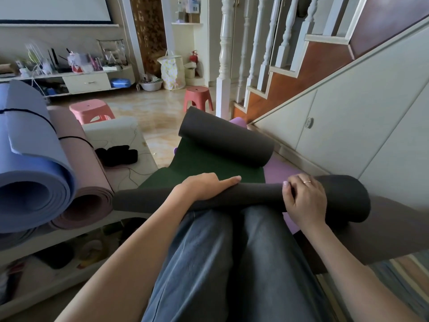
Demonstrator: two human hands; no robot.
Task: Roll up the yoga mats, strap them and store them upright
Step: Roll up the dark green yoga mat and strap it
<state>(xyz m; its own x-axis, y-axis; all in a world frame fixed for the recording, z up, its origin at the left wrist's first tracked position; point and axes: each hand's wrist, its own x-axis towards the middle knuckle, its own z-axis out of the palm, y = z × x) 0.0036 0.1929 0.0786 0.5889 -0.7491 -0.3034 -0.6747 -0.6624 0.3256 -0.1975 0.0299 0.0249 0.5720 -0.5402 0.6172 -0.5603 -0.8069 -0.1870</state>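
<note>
At the far left a rolled blue mat (30, 163) lay on a white bench (120, 133), a thin black cord around it, and a rolled pink mat (81, 182) lay touching it on its right, also corded. Black straps (117, 154) sat bunched on the bench just beyond the pink mat. In the middle, a dark green mat (209, 163) stretched along the floor, its far end curled into a loose roll and its near end rolled across the person's knees. The left hand (204, 184) rested on this near roll, its grip open, forefinger straight. The right hand (304, 198) gripped the roll further right, fingers curled over it. A purple mat (281, 168) lay under the green one.
</note>
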